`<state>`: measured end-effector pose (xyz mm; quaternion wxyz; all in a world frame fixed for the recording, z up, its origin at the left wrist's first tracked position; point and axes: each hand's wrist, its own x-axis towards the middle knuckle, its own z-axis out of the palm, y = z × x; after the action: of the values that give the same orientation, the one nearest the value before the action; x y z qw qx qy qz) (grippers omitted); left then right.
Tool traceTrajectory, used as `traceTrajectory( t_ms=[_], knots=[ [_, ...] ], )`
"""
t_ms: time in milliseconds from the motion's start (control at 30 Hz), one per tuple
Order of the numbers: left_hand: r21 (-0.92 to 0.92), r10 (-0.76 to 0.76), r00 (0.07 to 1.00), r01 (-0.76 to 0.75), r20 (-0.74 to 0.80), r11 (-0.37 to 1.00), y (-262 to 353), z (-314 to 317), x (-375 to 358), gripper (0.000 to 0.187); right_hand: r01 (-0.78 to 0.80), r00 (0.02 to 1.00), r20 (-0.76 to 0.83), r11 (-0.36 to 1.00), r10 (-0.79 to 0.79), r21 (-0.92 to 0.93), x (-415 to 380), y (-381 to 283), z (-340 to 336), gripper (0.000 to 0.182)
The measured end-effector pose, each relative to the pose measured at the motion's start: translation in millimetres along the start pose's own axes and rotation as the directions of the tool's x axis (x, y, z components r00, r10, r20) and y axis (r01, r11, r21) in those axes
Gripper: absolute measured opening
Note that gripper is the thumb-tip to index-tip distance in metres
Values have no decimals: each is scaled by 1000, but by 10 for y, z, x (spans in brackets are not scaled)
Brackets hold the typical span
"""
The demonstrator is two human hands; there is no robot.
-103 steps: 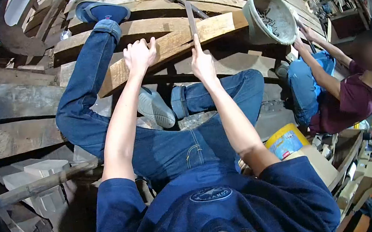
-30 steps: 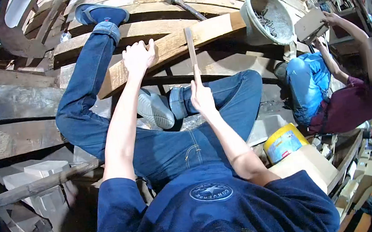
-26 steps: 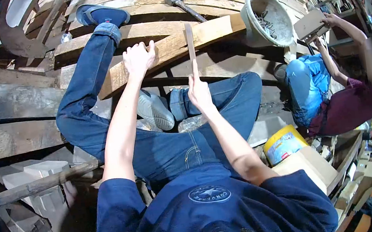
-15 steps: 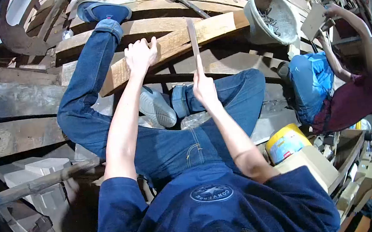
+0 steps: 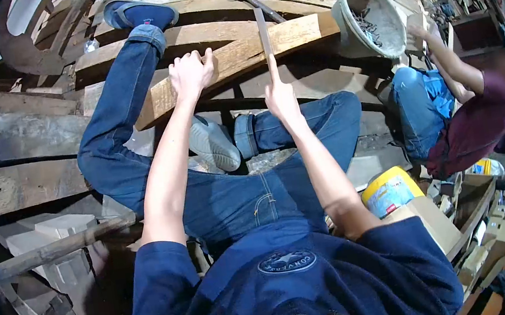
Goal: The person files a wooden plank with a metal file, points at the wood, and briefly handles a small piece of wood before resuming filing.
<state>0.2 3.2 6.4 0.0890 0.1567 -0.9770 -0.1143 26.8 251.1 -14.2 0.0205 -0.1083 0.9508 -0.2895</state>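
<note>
My left hand [image 5: 191, 75] rests with curled fingers on the left part of a rough wooden beam [image 5: 239, 57], which lies slanted in front of me. Whether the fingers grip the beam's edge or something small is hidden. My right hand [image 5: 282, 98] is closed round the lower end of a long, flat, narrow tool [image 5: 263, 32], its forefinger laid along it. The tool's upper part crosses over the beam, pointing away from me. What kind of tool it is I cannot tell.
Beyond the beam lies a hammer [image 5: 253, 1]. A bucket [image 5: 368, 21] with metal pieces stands at the beam's right end. Another person [image 5: 462, 104] sits at the right, hands near a block. A yellow tub [image 5: 391, 190] and a box [image 5: 430, 223] are beside my right elbow.
My right hand and the tool have shifted slightly right and away from the left hand, which stays in place. The other person's hands and the block they hold have moved.
</note>
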Motion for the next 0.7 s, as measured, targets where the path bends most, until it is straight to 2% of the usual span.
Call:
traceTrajectory(
  t_ms=[33, 67, 133, 233, 333, 400, 433, 467, 533, 567, 667, 700],
  knots=[
    [4, 1, 1000, -1, 2, 1000, -11, -13, -3, 60, 38, 999, -25, 998, -37, 58, -210, 97, 95, 92],
    [0, -2, 1000, 2, -3, 1000, -28, -21, 5, 60, -47, 998, 36, 999, 46, 20, -470, -11, 3, 94],
    [-19, -4, 1000, 3, -8, 1000, -10, 1, -6, 60, -142, 987, 63, 988, 146, -67, -824, 7, 115, 94],
    [-27, 4, 1000, -5, -26, 1000, -25, 41, 17, 60, -101, 994, 38, 991, 99, 84, -665, 33, 149, 90],
    [-25, -8, 1000, 8, -16, 1000, -54, 69, 43, 61, 67, 990, -126, 997, -62, 32, -71, 45, 198, 92],
    [-23, -16, 1000, 16, 24, 1000, -12, -7, 15, 61, -69, 997, 27, 997, 69, -26, 286, -127, 17, 92],
    [-22, -3, 998, 2, -56, 1000, -18, 47, 5, 58, -4, 999, -32, 999, 3, -43, 387, -82, 76, 93],
    [-10, 5, 997, -6, -73, 1000, -27, 93, 10, 58, 9, 1000, -29, 1000, -10, -12, 375, 2, 107, 94],
    [15, 15, 994, -13, -109, 1000, -40, 111, 14, 58, 44, 999, -21, 998, -43, 47, 205, -3, 51, 94],
    [-25, 3, 997, -5, -75, 1000, -46, 106, 23, 59, 8, 1000, 6, 1000, -8, 14, 13, -6, 52, 94],
    [-9, -16, 999, 16, 28, 1000, -6, -27, 1, 60, -71, 994, 87, 995, 65, 64, -658, -79, 27, 94],
    [-19, -16, 1000, 16, 19, 1000, -8, -10, 4, 60, -82, 991, 107, 995, 76, 60, -758, -110, 28, 93]
  ],
)
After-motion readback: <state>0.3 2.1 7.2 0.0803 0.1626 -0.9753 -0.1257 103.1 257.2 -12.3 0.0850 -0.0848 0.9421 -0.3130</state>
